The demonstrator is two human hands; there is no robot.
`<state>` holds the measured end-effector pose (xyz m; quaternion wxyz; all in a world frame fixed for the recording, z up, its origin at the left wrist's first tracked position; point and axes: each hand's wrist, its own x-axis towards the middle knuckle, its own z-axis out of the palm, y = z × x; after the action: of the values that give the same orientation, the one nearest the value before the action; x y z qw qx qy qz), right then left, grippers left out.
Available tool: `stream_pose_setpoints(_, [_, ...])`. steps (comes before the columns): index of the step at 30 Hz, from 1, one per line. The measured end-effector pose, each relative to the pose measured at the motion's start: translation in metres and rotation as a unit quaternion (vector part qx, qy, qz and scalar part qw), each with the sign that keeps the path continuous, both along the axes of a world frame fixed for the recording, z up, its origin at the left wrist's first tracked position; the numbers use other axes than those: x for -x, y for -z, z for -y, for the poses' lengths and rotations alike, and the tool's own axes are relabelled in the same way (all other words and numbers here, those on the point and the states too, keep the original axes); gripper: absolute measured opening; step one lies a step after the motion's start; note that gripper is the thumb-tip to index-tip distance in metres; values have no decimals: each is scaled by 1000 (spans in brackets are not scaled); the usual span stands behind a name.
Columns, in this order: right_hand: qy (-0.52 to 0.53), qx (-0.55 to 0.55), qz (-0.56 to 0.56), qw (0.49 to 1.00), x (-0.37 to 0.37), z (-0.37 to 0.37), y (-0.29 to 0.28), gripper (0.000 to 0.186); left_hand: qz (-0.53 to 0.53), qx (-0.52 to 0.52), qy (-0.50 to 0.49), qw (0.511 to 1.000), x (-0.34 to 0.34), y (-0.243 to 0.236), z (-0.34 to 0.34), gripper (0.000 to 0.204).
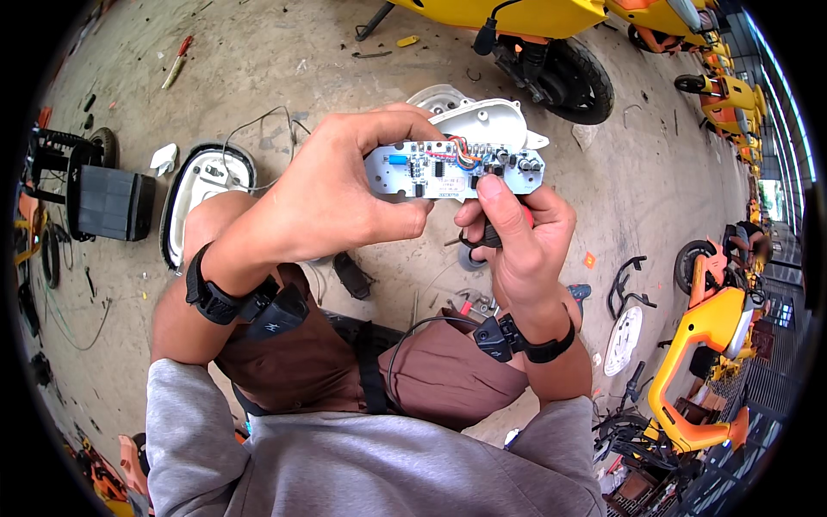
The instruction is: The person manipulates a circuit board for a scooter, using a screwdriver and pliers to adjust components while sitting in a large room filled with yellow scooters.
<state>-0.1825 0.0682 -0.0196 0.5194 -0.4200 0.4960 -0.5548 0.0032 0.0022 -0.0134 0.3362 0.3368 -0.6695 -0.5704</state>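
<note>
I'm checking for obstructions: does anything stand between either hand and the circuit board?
Nothing visible: the left hand grips the circuit board directly. The right hand holds a red-black tool, but the thumb overlaps the board.

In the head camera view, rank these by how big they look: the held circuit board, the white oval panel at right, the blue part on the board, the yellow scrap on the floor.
1. Circuit board
2. White oval panel
Blue part and yellow scrap: too alike to rank.
</note>
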Motion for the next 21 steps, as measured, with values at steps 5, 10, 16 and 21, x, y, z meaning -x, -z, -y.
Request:
stream_pose_setpoints(5, [8, 3, 4, 1000, 1, -1, -1, 18, -4, -44, 9, 999, 0, -1, -1, 34])
stream_pose_setpoints(10, [-1, 24, 8, 1000, 6, -2, 0, 18, -14, -79, 17, 997, -1, -2, 2, 39])
stream_pose_setpoints(16, [-7, 33, 43, 998, 8, -3, -1, 18, -31, 74, 3, 997, -1, 6, 3, 42])
stream_pose_setpoints(21, [-9, 46, 46, 998, 10, -4, -2, 18, -43, 161, -9, 986, -2, 7, 6, 50])
